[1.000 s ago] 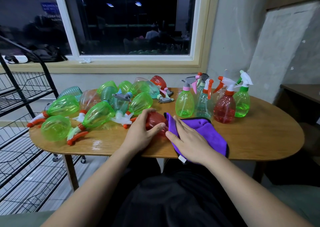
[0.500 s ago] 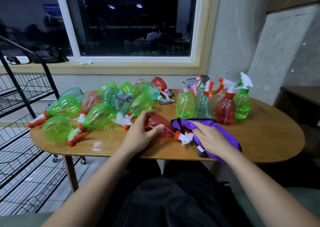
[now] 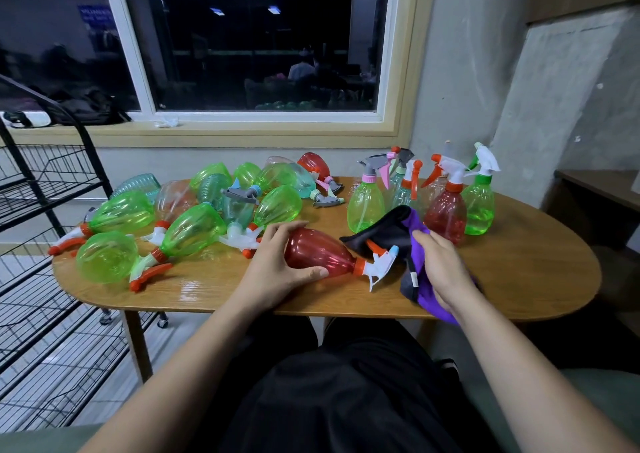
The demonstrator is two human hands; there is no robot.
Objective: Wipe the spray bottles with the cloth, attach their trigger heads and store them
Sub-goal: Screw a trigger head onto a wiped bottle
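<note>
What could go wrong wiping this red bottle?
The red bottle lies on its side near the front edge of the table; if the left hand lets go, it might roll off. The cloth, gripped by the right hand, bunches around the trigger head and may snag. The upright bottles stand just behind the cloth; a wide sweep could topple them.

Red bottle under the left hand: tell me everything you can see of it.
The red spray bottle is translucent red plastic with a bulbous body, lying on its side on the table, base to the left, neck to the right. An orange collar joins a white trigger head with an orange part. The left hand grips its body; the purple cloth, held by the right hand, bunches against the head.
</note>
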